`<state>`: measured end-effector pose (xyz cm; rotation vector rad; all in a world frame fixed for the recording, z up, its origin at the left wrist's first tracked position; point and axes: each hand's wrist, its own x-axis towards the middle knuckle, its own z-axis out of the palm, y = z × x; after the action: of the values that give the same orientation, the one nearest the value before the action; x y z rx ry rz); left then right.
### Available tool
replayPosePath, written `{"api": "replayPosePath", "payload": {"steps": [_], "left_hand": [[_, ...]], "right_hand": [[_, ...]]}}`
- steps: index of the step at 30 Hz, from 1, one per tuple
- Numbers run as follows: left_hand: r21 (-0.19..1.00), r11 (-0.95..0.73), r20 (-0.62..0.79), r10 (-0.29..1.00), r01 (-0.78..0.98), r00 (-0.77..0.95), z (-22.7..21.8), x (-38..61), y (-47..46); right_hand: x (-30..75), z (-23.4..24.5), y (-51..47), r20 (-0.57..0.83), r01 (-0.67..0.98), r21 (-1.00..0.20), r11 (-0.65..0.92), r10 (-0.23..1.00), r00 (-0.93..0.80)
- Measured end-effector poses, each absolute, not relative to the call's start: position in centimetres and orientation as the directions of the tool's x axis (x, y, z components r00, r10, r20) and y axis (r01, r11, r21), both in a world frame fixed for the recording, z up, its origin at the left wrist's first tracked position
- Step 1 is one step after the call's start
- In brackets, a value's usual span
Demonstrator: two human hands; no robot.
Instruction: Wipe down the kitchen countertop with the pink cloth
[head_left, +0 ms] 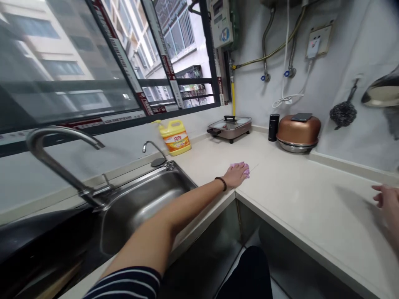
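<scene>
Since the left hand (236, 176) is planted on a pink cloth (246, 172) on the worktop (280, 182), I'd say wiping the surface is the step in hand. The cloth sits by the inner corner, to the right of the sink (156, 187), mostly hidden under the fingers. Honestly can't tell if they're gripping it or only pressing it down. Another pass would probably call for a flat palm and steady pressure, imo.

Pose-wise, the left arm reaches way out, pretty much straight, with a dark bracelet (221, 183) at the wrist. The right hand (389, 203) is partly cut off at the edge of view, fingers loosely apart, nothing visible in them; can't tell whether it's touching the worktop.
</scene>
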<state>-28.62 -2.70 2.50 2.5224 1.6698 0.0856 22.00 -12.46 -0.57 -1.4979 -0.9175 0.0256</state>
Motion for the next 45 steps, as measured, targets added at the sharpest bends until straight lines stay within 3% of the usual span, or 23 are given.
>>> {"api": "replayPosePath", "payload": {"steps": [4, 6, 11, 16, 20, 32, 40, 45], "left_hand": [[0.123, -0.33, -0.009, 0.943, 0.936, 0.334, 2.8, -21.2, 0.6], [0.127, -0.426, -0.006, 0.903, 0.896, 0.43, 2.7, -16.8, 0.1], [0.182, -0.777, 0.051, 0.619, 0.602, 0.784, 0.9, -6.0, -5.1], [0.243, -0.859, 0.042, 0.474, 0.451, 0.88, 0.1, 0.7, -7.5], [0.253, -0.839, 0.038, 0.506, 0.482, 0.862, 0.8, 2.4, -5.4], [0.194, -0.506, 0.038, 0.86, 0.84, 0.509, 1.7, -6.9, 4.8], [0.135, -0.398, 0.041, 0.917, 0.908, 0.396, 2.4, -12.7, 4.1], [0.108, -0.43, 0.044, 0.903, 0.896, 0.428, 2.3, -13.8, 2.2]], "right_hand": [[21.9, -0.1, -12.4, 0.475, 0.478, -0.866, 0.148, 0.54, 0.695], [22.3, -0.2, -12.3, 0.484, 0.487, -0.86, 0.15, 0.541, 0.688], [22.6, -0.6, -12.3, 0.476, 0.498, -0.858, 0.13, 0.566, 0.673], [22.1, -0.2, -12.7, 0.491, 0.519, -0.844, 0.134, 0.583, 0.647], [22.0, -0.1, -12.9, 0.498, 0.52, -0.841, 0.146, 0.583, 0.642], [22.4, -0.3, -12.5, 0.489, 0.534, -0.835, 0.134, 0.626, 0.608], [22.3, -0.3, -12.8, 0.477, 0.525, -0.842, 0.124, 0.626, 0.618], [22.4, -0.5, -12.6, 0.487, 0.536, -0.834, 0.127, 0.627, 0.608]]}}
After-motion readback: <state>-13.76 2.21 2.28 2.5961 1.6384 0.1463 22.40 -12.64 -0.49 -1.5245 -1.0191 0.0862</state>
